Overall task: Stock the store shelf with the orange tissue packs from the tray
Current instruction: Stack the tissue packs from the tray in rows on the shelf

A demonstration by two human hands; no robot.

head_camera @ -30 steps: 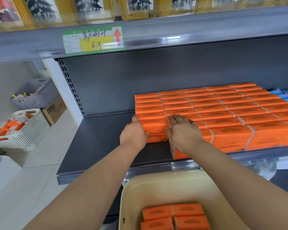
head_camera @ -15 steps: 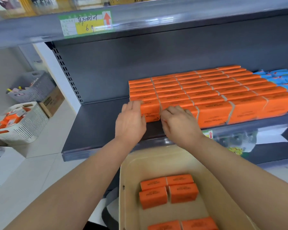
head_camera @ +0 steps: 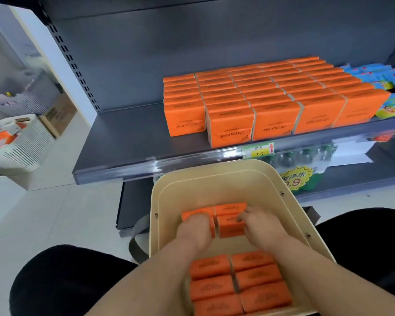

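Orange tissue packs [head_camera: 274, 96] stand in tidy rows on the right half of the grey shelf [head_camera: 132, 142]. More orange packs [head_camera: 237, 281] lie flat in the cream tray [head_camera: 219, 181] below.

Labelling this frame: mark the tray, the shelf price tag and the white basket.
tray [head_camera: 217, 172], head view, far rim.
shelf price tag [head_camera: 258, 150], head view, its middle.
white basket [head_camera: 35, 142], head view, slatted side wall.

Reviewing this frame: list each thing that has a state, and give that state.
Left hand: closed on far packs.
Right hand: closed on far packs.
Far packs: in tray, gripped.
Near packs: in tray, untouched.
Tray: partly full.
Shelf: left part bare.
Shelved packs: rows, stacked.
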